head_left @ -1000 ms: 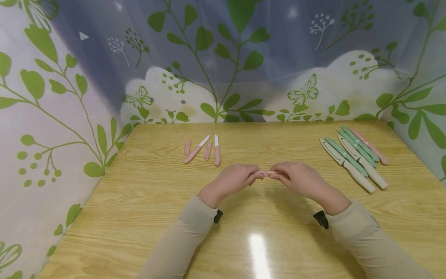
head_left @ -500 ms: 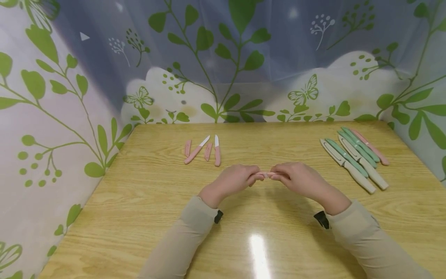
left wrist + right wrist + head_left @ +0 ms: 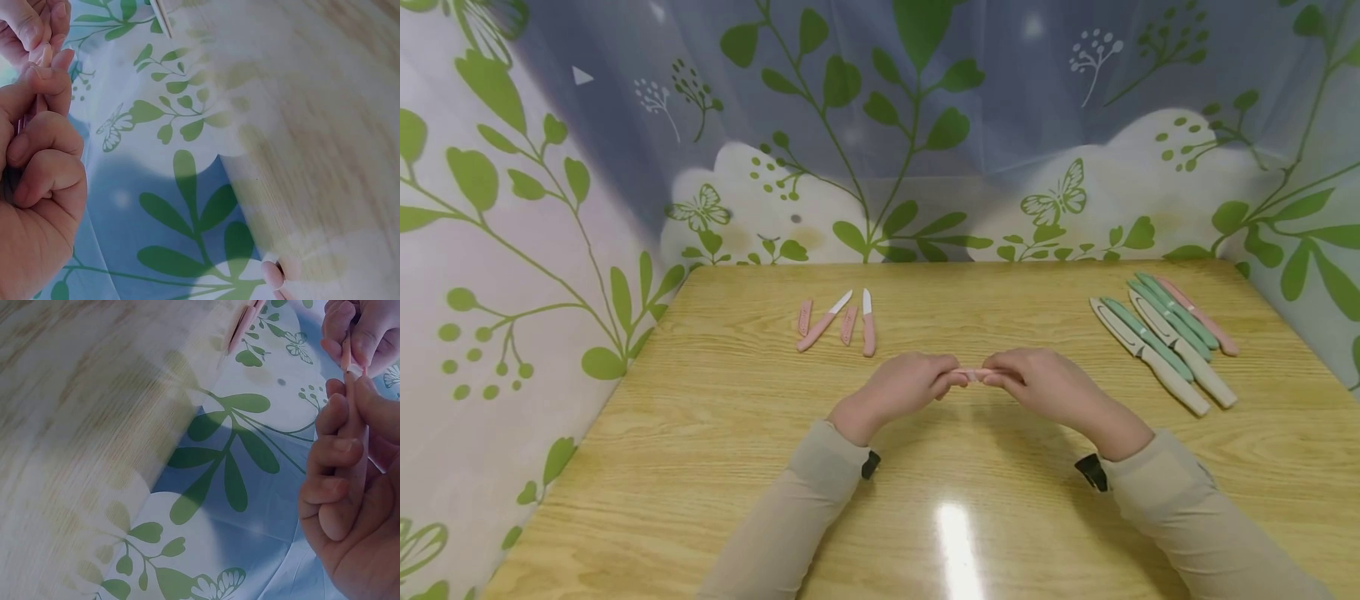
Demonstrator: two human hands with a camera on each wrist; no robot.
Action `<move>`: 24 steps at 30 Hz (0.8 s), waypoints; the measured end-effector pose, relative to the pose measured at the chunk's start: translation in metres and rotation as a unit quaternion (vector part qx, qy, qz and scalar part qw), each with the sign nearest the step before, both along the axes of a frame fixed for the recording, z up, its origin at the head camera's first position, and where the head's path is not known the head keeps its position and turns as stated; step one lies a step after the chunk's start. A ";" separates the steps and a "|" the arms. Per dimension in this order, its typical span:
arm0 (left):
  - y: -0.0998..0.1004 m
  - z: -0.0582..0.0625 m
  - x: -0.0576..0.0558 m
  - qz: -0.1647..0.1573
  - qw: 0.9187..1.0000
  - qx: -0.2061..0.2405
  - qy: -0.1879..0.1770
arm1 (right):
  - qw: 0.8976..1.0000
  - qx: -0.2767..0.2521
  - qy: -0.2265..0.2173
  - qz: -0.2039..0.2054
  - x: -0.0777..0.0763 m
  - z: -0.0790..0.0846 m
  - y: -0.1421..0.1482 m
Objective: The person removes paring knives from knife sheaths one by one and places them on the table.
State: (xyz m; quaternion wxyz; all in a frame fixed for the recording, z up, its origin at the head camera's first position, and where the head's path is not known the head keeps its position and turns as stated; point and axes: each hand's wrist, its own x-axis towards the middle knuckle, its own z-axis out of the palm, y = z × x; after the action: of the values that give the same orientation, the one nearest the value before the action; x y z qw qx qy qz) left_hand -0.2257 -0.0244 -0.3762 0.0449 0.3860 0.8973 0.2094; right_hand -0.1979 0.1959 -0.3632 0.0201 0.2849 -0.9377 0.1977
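A leaf-printed cloth (image 3: 1007,92) stands behind a wood-grain table (image 3: 655,467). The pink knife (image 3: 356,425) hangs above this table, between both hands. The right hand (image 3: 1037,379) wraps its fingers round the handle; the left hand (image 3: 910,383) pinches what looks like the sheath (image 3: 346,353), mostly hidden by fingers. How far the blade is covered is too small to tell.

To work this joint well, handle and sheath should probably stay in one straight line, with steady force along it and no twist. Fingertips are best kept off the cutting edge, since a sudden slip could nick them.

Beyond the pink knife, to its left, lie two bare-bladed knives (image 3: 868,325) and two loose sheaths (image 3: 848,327); to its right, cream (image 3: 1174,382), green (image 3: 1176,309) and pink-handled knives (image 3: 1208,323).
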 end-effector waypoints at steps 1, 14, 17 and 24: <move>0.000 0.000 0.000 0.000 1.000 0.000 0.000 | 1.000 -0.001 0.000 -0.001 0.000 0.000 0.000; 0.001 -0.002 -0.002 0.001 1.000 0.001 -0.012 | 1.000 -0.006 -0.005 -0.005 0.001 -0.001 0.002; 0.001 -0.002 -0.002 0.002 1.000 0.001 -0.016 | 1.000 -0.004 -0.005 -0.006 0.001 -0.001 0.002; 0.001 -0.003 -0.002 0.007 1.000 -0.003 -0.015 | 1.000 -0.003 -0.015 -0.009 0.000 0.000 0.002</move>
State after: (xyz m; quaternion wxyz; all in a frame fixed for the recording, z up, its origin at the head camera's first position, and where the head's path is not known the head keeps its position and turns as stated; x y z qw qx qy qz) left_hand -0.2279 -0.0239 -0.3787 0.0579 0.3764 0.8997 0.2131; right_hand -0.1982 0.1980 -0.3632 0.0086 0.2730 -0.9400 0.2045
